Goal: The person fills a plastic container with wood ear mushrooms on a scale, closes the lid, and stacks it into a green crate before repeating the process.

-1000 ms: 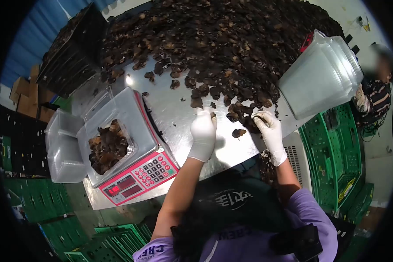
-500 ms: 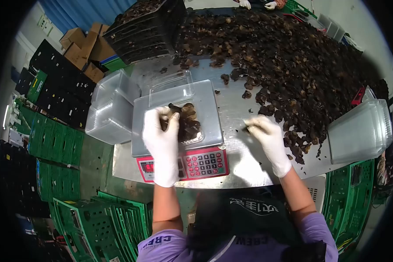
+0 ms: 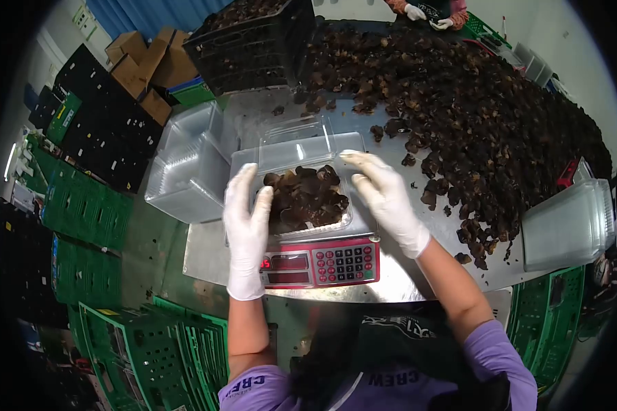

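Note:
A clear plastic tray (image 3: 345, 220) filled with dark brown wood-ear-like pieces (image 3: 307, 197) sits on the metal plate of a red scale (image 3: 343, 264). My left hand (image 3: 245, 222), in a white glove, is at the tray's left side with thumb and fingers apart. At the tray's right upper side my right hand (image 3: 387, 198), also gloved, has its fingers spread and nothing in it. The clear hinged lid (image 3: 296, 142) stands open behind the tray.
A large heap of dark pieces (image 3: 459, 103) covers the table's back and right. Stacked clear containers stand left (image 3: 188, 168) and right (image 3: 567, 222). A black crate (image 3: 250, 55) is at the back; a co-worker's gloved hands (image 3: 428, 17) are beyond the heap. Green crates (image 3: 144, 349) stand below left.
My right hand has moved left from the loose pieces to the tray's right side and opened. My left hand has let go of the pieces and opened. The view has shifted slightly.

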Available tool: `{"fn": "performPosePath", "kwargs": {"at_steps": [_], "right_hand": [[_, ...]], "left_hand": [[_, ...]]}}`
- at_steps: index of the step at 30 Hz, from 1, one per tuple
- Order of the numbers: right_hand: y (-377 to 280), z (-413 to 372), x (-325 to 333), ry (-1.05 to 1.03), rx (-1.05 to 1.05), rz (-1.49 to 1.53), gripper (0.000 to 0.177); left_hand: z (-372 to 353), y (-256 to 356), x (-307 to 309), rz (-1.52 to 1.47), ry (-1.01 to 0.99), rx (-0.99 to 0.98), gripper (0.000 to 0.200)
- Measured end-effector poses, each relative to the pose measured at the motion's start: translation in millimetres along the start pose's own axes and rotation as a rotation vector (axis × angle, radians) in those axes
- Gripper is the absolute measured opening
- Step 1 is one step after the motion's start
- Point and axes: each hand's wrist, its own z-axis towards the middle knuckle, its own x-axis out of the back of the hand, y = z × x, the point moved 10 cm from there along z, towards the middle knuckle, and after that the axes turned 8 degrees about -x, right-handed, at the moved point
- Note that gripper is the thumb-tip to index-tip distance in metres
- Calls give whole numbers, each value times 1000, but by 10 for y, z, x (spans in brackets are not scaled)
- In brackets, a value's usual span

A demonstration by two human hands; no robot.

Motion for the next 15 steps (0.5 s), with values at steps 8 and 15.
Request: {"fn": "performPosePath", "kwargs": {"at_steps": [8, 15], "right_hand": [[556, -502, 308, 9, -437, 368, 26], [546, -679, 26, -181, -550, 544, 42]], "left_hand": [[66, -1006, 220, -517, 126, 462, 51], [133, -1386, 40, -699, 160, 569, 46]]}}
